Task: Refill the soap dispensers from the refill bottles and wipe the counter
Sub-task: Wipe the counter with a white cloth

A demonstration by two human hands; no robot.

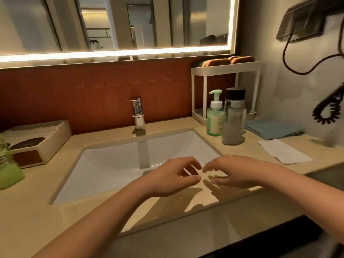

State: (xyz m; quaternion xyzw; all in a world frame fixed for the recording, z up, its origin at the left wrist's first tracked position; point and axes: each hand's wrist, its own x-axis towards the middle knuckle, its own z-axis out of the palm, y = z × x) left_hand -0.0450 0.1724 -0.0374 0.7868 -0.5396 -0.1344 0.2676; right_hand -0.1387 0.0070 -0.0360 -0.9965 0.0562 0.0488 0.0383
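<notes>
A green pump soap dispenser [215, 118] stands on the beige counter [33, 211] right of the sink. Beside it stands a clear bottle with a black cap [232, 118], touching or nearly touching the dispenser. A folded blue cloth [273, 129] and a white cloth [284, 151] lie further right. My left hand [171, 175] and my right hand [236, 172] hover over the sink's front right corner, fingertips close together, fingers loosely curled and holding nothing.
A white sink [111, 164] with a chrome tap [138, 112] fills the middle. A tissue box [37, 140] and a green container [9, 172] sit at the left. A white rack [225, 86] stands behind the bottles. A coiled black cord [327, 110] hangs on the right wall.
</notes>
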